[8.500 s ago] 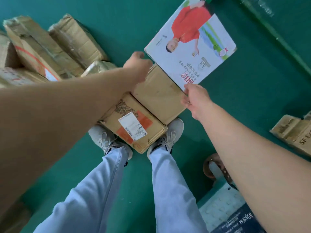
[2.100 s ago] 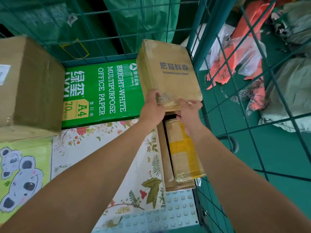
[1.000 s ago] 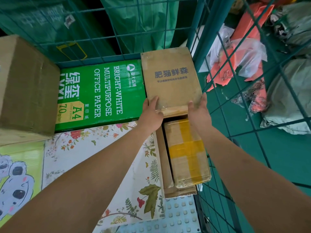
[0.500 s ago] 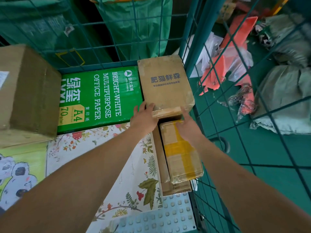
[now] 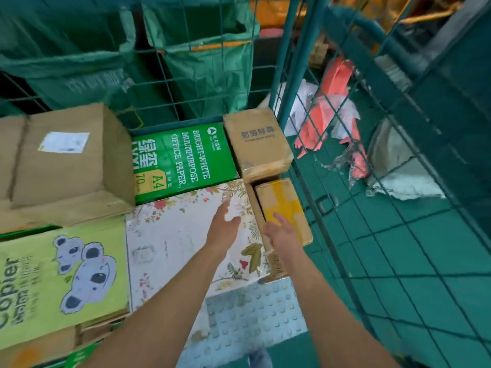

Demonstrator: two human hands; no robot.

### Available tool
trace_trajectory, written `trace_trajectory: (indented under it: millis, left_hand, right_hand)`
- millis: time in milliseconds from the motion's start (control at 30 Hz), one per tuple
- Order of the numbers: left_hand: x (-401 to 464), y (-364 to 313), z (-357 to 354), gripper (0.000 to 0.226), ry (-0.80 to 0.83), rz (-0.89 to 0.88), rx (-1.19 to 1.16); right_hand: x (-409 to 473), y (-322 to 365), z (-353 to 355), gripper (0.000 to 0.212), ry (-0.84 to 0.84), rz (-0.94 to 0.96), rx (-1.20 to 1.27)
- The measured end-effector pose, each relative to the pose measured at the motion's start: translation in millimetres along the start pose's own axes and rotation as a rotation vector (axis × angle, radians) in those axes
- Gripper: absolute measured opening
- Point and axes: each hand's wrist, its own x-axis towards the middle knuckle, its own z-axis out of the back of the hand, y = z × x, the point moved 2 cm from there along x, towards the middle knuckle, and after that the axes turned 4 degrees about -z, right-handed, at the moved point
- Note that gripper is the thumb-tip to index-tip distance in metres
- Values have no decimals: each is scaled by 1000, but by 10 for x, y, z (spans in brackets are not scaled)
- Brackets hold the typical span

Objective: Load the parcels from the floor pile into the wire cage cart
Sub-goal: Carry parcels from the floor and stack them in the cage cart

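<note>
Both hands, left hand (image 5: 224, 229) & right hand (image 5: 280, 232), open over boxes in cage cart (image 5: 285, 75).

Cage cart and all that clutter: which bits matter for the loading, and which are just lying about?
Job: cage cart, brown box, yellow-taped box, paper box, flowered box, both hands.
Lying about: orange bags, grey sack.

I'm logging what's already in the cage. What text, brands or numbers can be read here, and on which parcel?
"BRIGHT-WHITE MULTIPURPOSE OFFICE PAPER": green paper box.
"A4" and "70": yellow patch on the same box.
"Copier": koala box; the smaller line under it is too blurred.
Chinese characters on the tan corner box: blurred, unreadable.
White label on the large brown box: unreadable.
Floral box: faint print, unreadable.
</note>
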Motion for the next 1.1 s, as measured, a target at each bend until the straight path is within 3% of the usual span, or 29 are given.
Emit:
trace_trajectory:
  millis: [67, 200, 367, 567, 667, 800, 1000, 1100]
  left_hand:
    - [-268, 100, 150, 53, 25, 34, -58]
    - [-928, 312, 432, 53, 153, 35, -43]
    - [-1602, 571, 640, 56, 246, 49, -46]
    - [-2317, 890, 650, 39, 369, 29, 81]
    - [-2625, 1055, 483, 23, 443, 18, 205]
    - [-3069, 1260, 76, 50, 618, -12, 263]
    - [-3865, 1531, -663, 41, 806, -80, 340]
    - [-4419, 1813, -1027, 46, 905, -131, 427]
  right_hand:
    - [-326, -229, -115, 58, -34, -42, 94]
    - [-1053, -690, -405, 37, -101, -73, 254]
    - [-1817, -1065, -618, 29, -175, -65, 405]
    - [-2559, -1760, -646, 20, -259, -73, 610]
    - [-2893, -2172, -524, 21, -319, -68, 649]
    - [-3328, -2711, -244, 17, -491, -49, 796]
    - [-4065, -3574, 79, 22, -706, -80, 993]
    - [-4475, -4207, 248, 22, -815, -109, 1111]
